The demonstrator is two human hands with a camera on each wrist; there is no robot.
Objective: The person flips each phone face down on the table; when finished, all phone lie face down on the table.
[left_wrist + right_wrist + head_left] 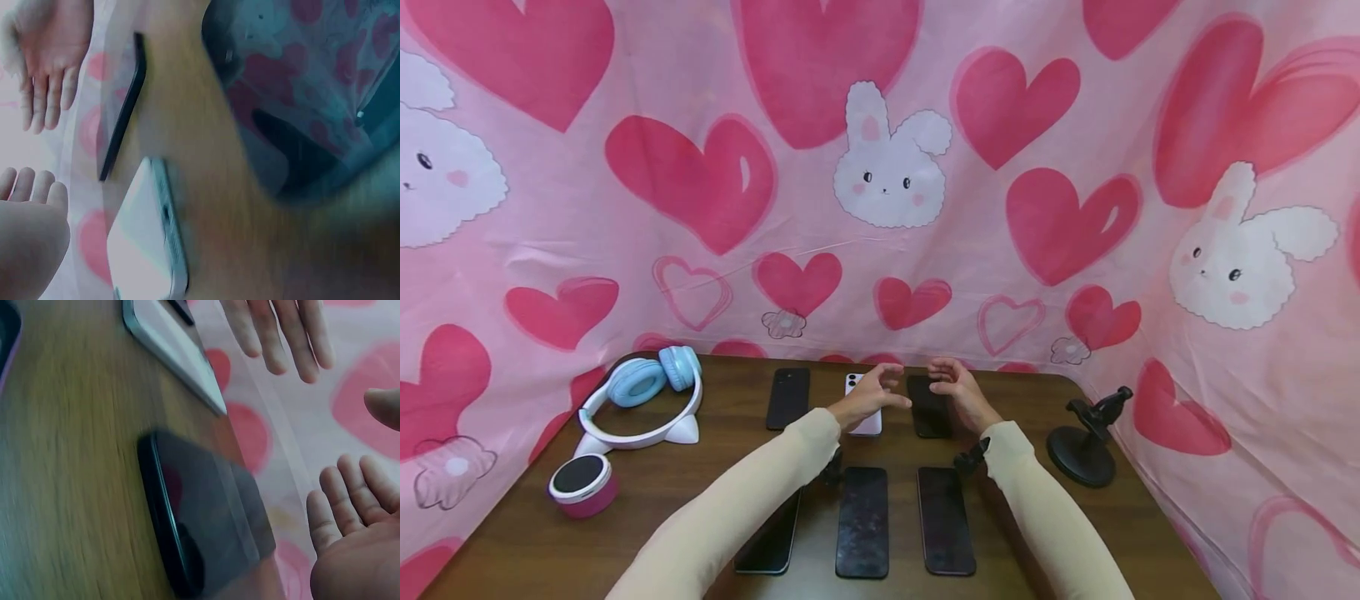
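At the far edge of the wooden table: left hand and right hand raised palm to palm, fingers relaxed, grasping nothing. Beneath the left hand, white phone; beneath the right, black phone, both flat on the table. At left, cat-ear headphones; at right, phone stand.

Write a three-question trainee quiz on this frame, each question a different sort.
1. True or false: the left hand is gripping the white phone.
2. How many phones lie on the table?
3. The phone stand sits on the person's: A) left, B) right.

Key:
1. False; both it and the right hand hover open, holding nothing.
2. Six, in two rows of three.
3. B; the headphones and speaker are on the left.
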